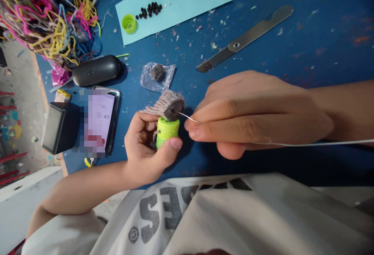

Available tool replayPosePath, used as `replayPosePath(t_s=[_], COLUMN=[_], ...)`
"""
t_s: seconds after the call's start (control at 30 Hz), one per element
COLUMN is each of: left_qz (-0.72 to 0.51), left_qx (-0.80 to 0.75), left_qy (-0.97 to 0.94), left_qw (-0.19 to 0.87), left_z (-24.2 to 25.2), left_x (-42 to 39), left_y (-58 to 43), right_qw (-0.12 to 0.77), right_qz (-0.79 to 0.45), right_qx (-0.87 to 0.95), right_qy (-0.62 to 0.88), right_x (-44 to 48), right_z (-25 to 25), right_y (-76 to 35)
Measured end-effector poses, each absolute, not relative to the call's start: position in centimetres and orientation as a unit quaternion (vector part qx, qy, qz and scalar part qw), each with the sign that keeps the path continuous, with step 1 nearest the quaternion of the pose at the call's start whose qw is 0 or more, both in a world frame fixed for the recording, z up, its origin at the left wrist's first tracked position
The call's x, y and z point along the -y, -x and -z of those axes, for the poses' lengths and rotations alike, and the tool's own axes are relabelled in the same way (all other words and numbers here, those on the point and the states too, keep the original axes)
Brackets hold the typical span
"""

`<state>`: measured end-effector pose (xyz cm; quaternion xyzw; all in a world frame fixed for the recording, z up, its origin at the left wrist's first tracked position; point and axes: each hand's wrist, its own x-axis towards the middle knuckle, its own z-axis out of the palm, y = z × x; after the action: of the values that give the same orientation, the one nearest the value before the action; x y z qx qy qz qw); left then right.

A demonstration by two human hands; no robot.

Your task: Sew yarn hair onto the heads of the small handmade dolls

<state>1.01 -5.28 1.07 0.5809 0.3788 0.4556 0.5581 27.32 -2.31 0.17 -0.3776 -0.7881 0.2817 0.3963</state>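
Observation:
My left hand (146, 146) is wrapped round a small doll figure (168, 132). Its lime-green body looks like plastic caps, and its dark grey head (174, 108) carries greyish-pink yarn hair. A bit of cord sticks out of the body's side. Between the pinched fingertips of my right hand (228, 118) runs a thin white strand (187, 117), thread or wire. The strand's tip reaches the face of the head; whether it touches or enters it I cannot tell. Its long tail stretches away along my right forearm.
Beyond my hands lie a clear plastic bag (157, 76) with a grey lump, a blade (245, 38), and light-blue paper (193, 3) with black beads (150, 9) and a green cap (129, 23). Leftward are a yarn pile (49, 17), black case (97, 69), phone (99, 122) and black box (60, 128).

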Motion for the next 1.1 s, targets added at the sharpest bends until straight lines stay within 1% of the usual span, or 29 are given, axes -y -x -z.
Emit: replayPosePath(t_s=[0.1,0.17,0.23,0.3,0.47,0.67,0.8,0.97,1.1], left_qz=[-0.463,-0.468,-0.470,-0.470,-0.475,-0.469,-0.467,-0.475,-0.472], left_qx=[-0.351,-0.332,-0.326,-0.333,-0.328,-0.326,-0.333,-0.322,-0.315], left_qy=[-0.597,-0.608,-0.613,-0.615,-0.618,-0.613,-0.617,-0.621,-0.623], left_qw=[0.553,0.550,0.545,0.539,0.533,0.546,0.539,0.535,0.538], left_z=[-0.6,-0.4,-0.2,-0.2,-0.1,0.1,0.0,-0.4,-0.4], left_x=[5.1,5.0,4.9,4.8,4.8,4.9,4.9,4.6,4.4], left_y=[-0.7,-0.6,-0.6,-0.7,-0.8,-0.3,-0.4,-0.8,-0.9], right_qw=[0.315,0.317,0.342,0.355,0.350,0.328,0.358,0.354,0.357], right_qz=[-0.338,-0.319,-0.286,-0.268,-0.265,-0.256,-0.261,-0.262,-0.249], right_qx=[0.858,0.876,0.883,0.885,0.887,0.895,0.884,0.887,0.889], right_qy=[0.223,0.172,0.147,0.140,0.144,0.159,0.149,0.136,0.141], right_x=[1.3,0.6,0.3,0.4,0.7,0.6,0.7,0.7,0.7], right_z=[-1.1,-1.3,-1.2,-1.1,-1.0,-1.1,-1.4,-2.2,-1.8], right_y=[-28.8,-29.5,-29.8,-29.8,-29.7,-29.8,-29.8,-29.7,-29.3])
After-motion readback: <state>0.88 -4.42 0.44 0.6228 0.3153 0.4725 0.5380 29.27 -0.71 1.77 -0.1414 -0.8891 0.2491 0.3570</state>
